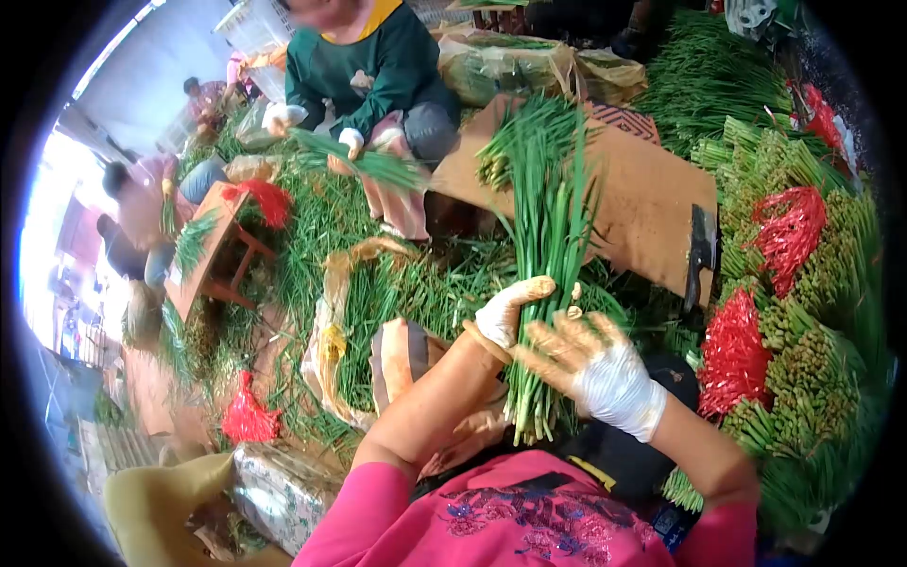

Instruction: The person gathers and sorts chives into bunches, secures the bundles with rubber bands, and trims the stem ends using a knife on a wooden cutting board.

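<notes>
My left hand, in a soiled white glove, is wrapped round a bunch of long green stalks, leaves pointing away from me and pale cut ends toward my lap. Just right of the lower stalks, my right hand is slightly blurred, with a glove and wrapped wrist. Its fingers are spread beside the bunch. Small pale bits show near its fingertips. Beyond, another green bunch lies on the brown board, partly behind the held leaves.
A knife lies at the board's right edge. Stacked bundles with red ties fill the right side. Across from me a person in green holds stalks. Cut leaves cover the floor; other people sit at a table.
</notes>
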### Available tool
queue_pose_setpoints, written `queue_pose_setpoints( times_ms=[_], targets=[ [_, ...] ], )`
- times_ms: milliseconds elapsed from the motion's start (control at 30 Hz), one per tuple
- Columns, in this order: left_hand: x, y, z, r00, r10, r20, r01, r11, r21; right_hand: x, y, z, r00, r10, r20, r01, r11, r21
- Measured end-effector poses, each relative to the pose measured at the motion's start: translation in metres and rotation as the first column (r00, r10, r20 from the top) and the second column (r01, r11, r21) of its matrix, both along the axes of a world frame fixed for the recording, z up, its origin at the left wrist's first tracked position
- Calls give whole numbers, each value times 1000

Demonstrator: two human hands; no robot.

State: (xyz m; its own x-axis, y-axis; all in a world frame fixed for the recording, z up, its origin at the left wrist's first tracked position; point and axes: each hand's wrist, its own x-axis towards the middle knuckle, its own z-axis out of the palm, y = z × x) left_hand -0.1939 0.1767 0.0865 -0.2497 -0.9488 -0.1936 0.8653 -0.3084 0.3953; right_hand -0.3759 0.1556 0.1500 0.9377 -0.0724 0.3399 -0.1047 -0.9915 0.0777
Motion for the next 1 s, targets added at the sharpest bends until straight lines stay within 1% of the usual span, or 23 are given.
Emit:
queue_pose_setpoints(
  times_ms=[67,100,133,167,200,233,267,333,367,400,467,500,533,600,700,733,767,800,833,867,933,967,1000],
  targets=[
    [9,-17,5,995,50,85,-49,999,-7,-14,-27,6,964,-247,95,221,950,222],
    [12,-26,11,998,-35,53,37,999,-40,-20,-39,5,926,-315,210,208,887,412],
    [11,-34,14,994,-34,107,37,999,-27,-26,-49,2,863,-403,305,163,793,587],
    [8,-41,16,986,-39,161,42,999,-12,-30,-64,-3,800,-493,342,136,704,697],
    [4,-47,17,976,-48,214,49,999,2,-31,-81,-2,736,-527,425,114,715,689],
    [-2,-53,16,962,-10,275,26,998,-54,-30,-93,5,676,-538,503,48,713,699],
    [-6,-58,14,966,-28,258,51,996,-80,-29,-103,13,610,-547,573,-21,712,702],
    [-13,-62,3,930,-66,362,72,997,-4,-26,-121,41,664,-467,584,174,856,487],
    [-15,-65,-4,928,-84,364,98,995,-22,-25,-130,49,714,-453,533,233,872,429],
    [-20,-68,-9,923,-84,375,99,995,-22,-20,-140,53,763,-444,470,337,893,297],
    [-25,-74,-16,923,-118,366,135,991,-22,-13,-161,48,830,-478,288,464,878,119],
    [-25,-76,-16,909,-128,396,142,990,-6,-8,-171,45,842,-510,176,511,858,45],
    [-28,-78,-19,899,-113,422,131,991,-14,-4,-179,41,863,-487,132,489,872,22],
    [-29,-85,-26,883,-100,458,139,989,-51,-5,-201,26,888,-456,-63,461,882,103],
    [-25,-91,-35,870,-102,482,138,990,-40,2,-214,10,948,-299,-107,313,939,142],
    [-23,-92,-39,880,-96,465,118,993,-17,3,-212,9,957,-288,19,257,880,400],
    [-20,-93,-42,889,-86,450,94,996,5,3,-207,11,941,-306,146,152,767,623],
    [-16,-94,-45,896,-75,438,71,997,26,5,-206,13,899,-352,262,9,612,791],
    [-10,-94,-50,900,-95,426,78,995,57,0,-212,25,808,-497,317,-73,449,891],
    [-3,-94,-57,914,-120,387,103,993,65,-5,-218,37,679,-637,366,-216,303,928],
    [-2,-91,-59,905,-63,421,27,996,90,-16,-237,41,716,-615,331,-81,397,914],
    [1,-92,-58,893,-53,446,18,996,83,-14,-236,40,768,-626,139,106,339,935],
    [2,-92,-58,883,-48,467,13,997,78,-10,-232,39,777,-626,-64,300,279,912]
  ],
)
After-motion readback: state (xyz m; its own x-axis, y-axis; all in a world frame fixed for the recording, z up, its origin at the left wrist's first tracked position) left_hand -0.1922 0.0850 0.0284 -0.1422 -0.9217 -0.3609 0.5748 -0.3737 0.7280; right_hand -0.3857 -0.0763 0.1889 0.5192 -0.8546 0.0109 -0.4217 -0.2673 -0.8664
